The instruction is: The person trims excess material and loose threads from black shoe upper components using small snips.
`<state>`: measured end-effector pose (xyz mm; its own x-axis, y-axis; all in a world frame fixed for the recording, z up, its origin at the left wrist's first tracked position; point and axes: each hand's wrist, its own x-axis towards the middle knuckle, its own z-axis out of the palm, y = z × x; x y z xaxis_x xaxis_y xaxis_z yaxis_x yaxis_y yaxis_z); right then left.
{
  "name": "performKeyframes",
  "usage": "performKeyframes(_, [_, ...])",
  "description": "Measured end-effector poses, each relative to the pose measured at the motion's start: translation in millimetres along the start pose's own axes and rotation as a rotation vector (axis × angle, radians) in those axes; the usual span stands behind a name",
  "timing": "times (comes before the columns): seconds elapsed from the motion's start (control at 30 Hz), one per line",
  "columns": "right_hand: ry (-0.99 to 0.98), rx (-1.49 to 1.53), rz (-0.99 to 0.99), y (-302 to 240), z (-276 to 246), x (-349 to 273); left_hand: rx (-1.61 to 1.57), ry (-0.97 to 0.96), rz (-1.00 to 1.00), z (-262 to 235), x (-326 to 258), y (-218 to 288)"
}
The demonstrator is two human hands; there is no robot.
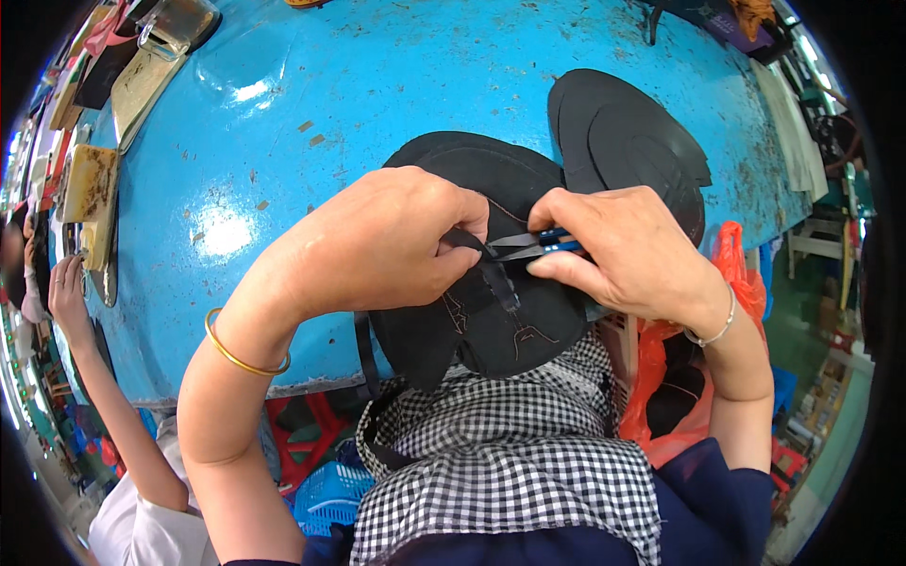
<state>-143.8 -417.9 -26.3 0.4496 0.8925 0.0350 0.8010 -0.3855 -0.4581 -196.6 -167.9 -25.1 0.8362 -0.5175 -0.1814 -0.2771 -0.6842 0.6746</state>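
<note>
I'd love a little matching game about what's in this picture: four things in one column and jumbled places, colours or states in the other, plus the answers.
Things:
1. Snips
2. Nearer black piece
3. Left-arm bangle
4. Apron

Descriptions:
A. Black-and-white checked
B. Has brown stitching, under the left hand
C. Gold-coloured
D. Held in the right hand

Right pairs: 1-D, 2-B, 3-C, 4-A

Illumination is bright, with white glare patches on the left part of the broad glossy blue tabletop (377,85) and pronounced fisheye bending beyond its sides.
</note>
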Motion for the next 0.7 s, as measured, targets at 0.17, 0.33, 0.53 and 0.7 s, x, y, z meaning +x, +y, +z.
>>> performKeyframes(0.17, [0.006, -0.032, -0.095, 0.9, 13.0, 12.9, 0.001, 0.022, 0.049, 1.2, -0.1, -1.7])
performKeyframes(0.33, [0.082, 0.039, -0.070, -9.6, 4.3, 5.7, -0.331, 0.200, -0.135, 3.5, -9.1, -11.0])
performKeyframes(0.53, [0.099, -0.457, -0.235, -64.0, 40.3, -13.8, -0.772, 0.486, -0.155, -25.0, -21.5, -9.8])
performKeyframes(0.7, [0.207, -0.508, -0.238, -58.9, 51.0, -5.3, -0.495, 0.602, -0.039, -40.1, -27.6, 5.3])
